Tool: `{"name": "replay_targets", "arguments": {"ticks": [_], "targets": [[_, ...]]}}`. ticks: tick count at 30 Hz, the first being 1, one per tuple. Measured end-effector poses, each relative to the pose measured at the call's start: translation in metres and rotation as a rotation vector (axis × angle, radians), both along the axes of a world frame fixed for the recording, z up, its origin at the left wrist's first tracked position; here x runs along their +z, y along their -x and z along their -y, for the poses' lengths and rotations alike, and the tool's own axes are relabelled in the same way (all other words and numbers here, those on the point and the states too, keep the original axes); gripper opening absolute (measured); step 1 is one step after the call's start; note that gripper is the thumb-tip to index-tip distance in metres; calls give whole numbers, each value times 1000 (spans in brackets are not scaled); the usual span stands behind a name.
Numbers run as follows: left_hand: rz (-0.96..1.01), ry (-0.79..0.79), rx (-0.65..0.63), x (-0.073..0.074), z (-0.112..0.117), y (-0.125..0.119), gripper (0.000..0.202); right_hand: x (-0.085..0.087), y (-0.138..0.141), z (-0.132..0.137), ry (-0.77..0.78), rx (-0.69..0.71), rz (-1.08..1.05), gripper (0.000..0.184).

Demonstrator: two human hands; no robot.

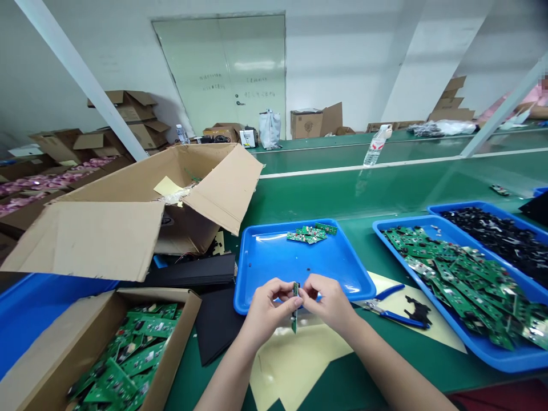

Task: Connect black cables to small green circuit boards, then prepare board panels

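Note:
Between both hands a small green circuit board is held upright on edge. My left hand pinches it from the left with thumb and fingers. From the other side my right hand grips its upper part, fingertips pressed together; any small part there is hidden. Just beyond the hands lies a blue tray with several circuit boards at its far side. Yellowish paper is under the hands. Blue-handled pliers rest to the right, beside black plastic pieces.
At right, one blue tray is heaped with circuit boards; another blue tray holds black parts. A carton of boards stands front left, behind it a large open carton. Black sheets lie nearby. A water bottle stands farther back.

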State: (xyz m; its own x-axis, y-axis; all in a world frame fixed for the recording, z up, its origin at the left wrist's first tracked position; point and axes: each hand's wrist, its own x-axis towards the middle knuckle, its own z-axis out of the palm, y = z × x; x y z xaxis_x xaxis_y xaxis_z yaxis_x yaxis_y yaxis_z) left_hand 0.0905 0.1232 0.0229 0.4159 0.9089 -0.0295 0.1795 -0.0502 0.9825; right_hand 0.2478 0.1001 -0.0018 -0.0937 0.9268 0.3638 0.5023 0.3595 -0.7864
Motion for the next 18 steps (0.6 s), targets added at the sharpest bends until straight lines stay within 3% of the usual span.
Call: {"name": "replay_targets", "arguments": {"ticks": [3,7,13,18], "targets": [[102,177,9,2,0,-2,36,0,0,0,-104,-47,29,5],[139,361,-2,5,1,-3,39,3,-1,-2,-228,45,-16,19],[190,442,-10,4,1,-4,40,5,-5,-7,-161,103,-103,11],[278,477,-24,6,0,-7,51,6,-17,-18,-70,-34,-155,8]]}}
